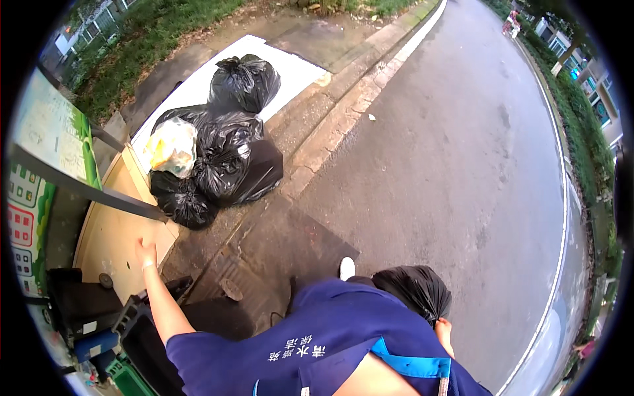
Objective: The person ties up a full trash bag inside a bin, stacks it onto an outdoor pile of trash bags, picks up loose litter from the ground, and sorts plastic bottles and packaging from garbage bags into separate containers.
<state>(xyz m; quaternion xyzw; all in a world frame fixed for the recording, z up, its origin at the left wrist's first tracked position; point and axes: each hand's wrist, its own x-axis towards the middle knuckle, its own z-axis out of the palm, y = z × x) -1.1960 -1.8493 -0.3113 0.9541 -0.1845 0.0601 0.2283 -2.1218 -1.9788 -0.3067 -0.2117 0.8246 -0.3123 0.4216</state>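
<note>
Low at my right side hangs a full black garbage bag (413, 287), its gathered neck gripped by my right hand (444, 326). My left arm reaches out to the left, and my left hand (146, 252) is held above a tan board with its fingers loosely apart and nothing visible in them. Ahead of that hand lies a heap of tied black garbage bags (228, 155), with a small one (185, 198) at the near end. A clear plastic bag (173, 146) with white and yellow contents rests against the heap's left side.
White sheeting (297, 74) lies under the far bags. A metal-framed sign stand (92, 188) rises at left, beside the tan board (115, 228). Dark wheeled bins (142, 330) and a green one (129, 376) stand near left. A curb (330, 138) borders the road (449, 132); distant people (512, 23) are ahead.
</note>
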